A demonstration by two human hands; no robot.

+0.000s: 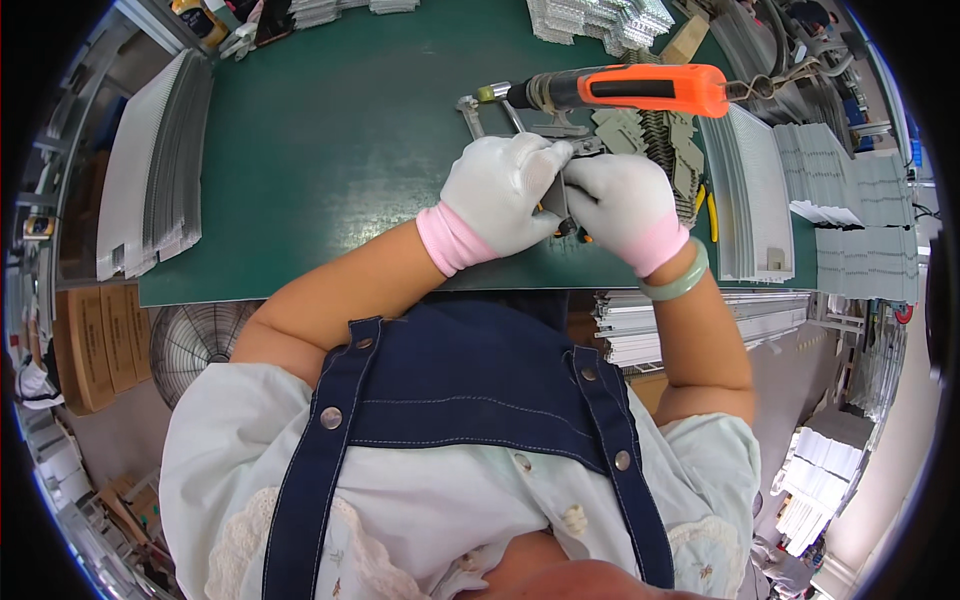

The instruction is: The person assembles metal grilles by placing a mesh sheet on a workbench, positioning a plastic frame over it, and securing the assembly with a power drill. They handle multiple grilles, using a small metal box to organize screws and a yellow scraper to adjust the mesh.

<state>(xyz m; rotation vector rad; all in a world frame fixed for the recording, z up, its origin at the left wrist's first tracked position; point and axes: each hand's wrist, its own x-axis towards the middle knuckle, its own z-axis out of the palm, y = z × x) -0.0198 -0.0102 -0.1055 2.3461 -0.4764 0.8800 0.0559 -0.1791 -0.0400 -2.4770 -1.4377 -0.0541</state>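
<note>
My left hand (500,190) and my right hand (628,208) wear white gloves with pink cuffs and meet over the green table. Between them is a small grey plate-like part (557,198), its lower end near some small dark and orange pieces. The left fingers and thumb close around it, while my right fingers pinch at its other side; the fingers hide most of it. Just beyond the hands stands a metal clamp fixture (470,112). Above it an orange and black power screwdriver (655,90) hangs sideways from a cord.
Grey-green metal brackets (690,165) lie right of my hands, beside yellow-handled pliers (713,215). Perforated white panels (150,165) stand at the table's left, with more panels (755,200) at its right. Silvery parts (600,20) are piled at the back. A fan (195,340) stands below left.
</note>
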